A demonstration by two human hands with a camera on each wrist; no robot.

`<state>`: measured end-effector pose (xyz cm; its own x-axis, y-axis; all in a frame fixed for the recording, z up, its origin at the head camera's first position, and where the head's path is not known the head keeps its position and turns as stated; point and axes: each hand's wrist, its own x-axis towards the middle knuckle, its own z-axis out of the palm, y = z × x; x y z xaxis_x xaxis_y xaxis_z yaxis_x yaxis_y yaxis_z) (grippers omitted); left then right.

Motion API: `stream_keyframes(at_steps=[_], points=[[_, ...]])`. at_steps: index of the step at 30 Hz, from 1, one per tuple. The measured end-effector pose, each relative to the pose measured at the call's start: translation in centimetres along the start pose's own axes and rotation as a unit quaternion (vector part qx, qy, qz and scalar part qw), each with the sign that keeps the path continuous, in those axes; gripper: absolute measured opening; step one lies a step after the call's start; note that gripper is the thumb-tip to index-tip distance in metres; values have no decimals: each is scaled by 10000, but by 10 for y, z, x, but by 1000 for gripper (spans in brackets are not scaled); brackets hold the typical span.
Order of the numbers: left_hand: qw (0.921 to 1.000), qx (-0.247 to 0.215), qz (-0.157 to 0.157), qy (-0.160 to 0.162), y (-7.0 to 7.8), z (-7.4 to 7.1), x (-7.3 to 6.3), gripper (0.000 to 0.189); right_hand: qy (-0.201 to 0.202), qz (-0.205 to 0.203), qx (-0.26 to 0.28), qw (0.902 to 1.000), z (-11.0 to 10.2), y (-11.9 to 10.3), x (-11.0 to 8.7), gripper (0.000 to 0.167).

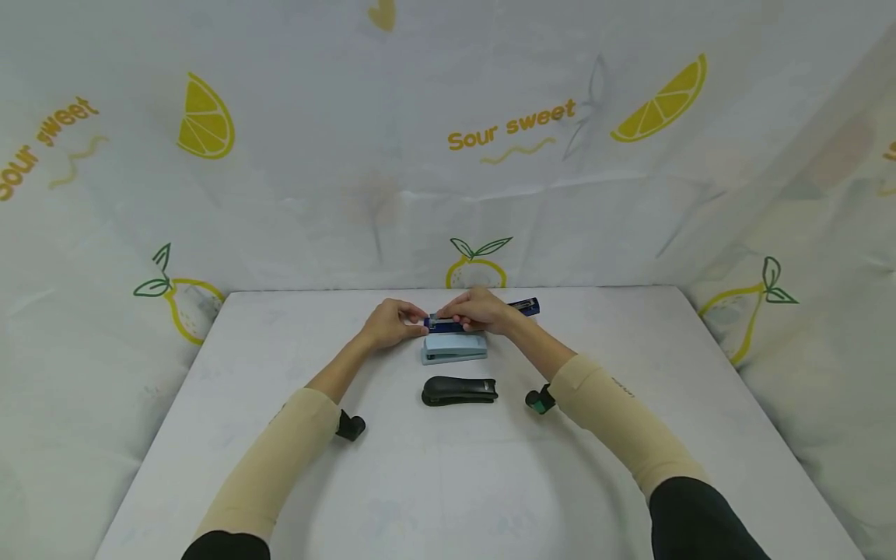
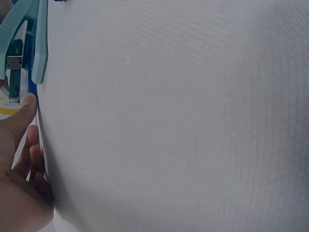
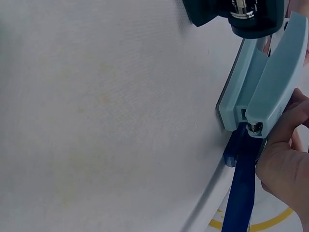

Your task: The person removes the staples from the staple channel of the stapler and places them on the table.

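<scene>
A dark blue stapler (image 1: 445, 327) lies at the far middle of the table, its top arm (image 3: 240, 193) swung back to the right. My left hand (image 1: 387, 325) holds its left end, thumb (image 2: 25, 113) against the blue base. Over the middle of the stapler, my right hand (image 1: 483, 311) grips with bent fingers and thumb; a small silvery piece shows by its fingertips, and I cannot tell whether they pinch it. Just in front stands a light blue stapler (image 1: 455, 347), which partly hides the right fingers in the right wrist view.
A black stapler (image 1: 458, 390) lies nearer me on the white table (image 1: 448, 490), in line with the other two. Behind the table's back edge hangs a white curtain (image 1: 315, 218) with lemon prints. Small black devices (image 1: 351, 426) stick out from both sleeves.
</scene>
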<state>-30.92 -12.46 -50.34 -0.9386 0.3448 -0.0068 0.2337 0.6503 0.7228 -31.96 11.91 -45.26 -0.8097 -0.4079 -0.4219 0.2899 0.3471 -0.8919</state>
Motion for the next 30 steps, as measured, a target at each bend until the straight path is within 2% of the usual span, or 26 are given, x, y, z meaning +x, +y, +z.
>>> stream_keyframes(at_steps=[6, 14, 30], points=[[10000, -23, 18, 14, -1, 0, 0, 31, 187, -152, -398, 9989, 4, 1, 3, 30], [10000, 0, 81, 7, -3, 0, 0, 31, 305, -245, -571, 9976, 5, 1, 5, 27], [10000, -17, -37, -5, 0, 0, 0, 31, 444, -396, -376, 9975, -8, -9, 1, 33]])
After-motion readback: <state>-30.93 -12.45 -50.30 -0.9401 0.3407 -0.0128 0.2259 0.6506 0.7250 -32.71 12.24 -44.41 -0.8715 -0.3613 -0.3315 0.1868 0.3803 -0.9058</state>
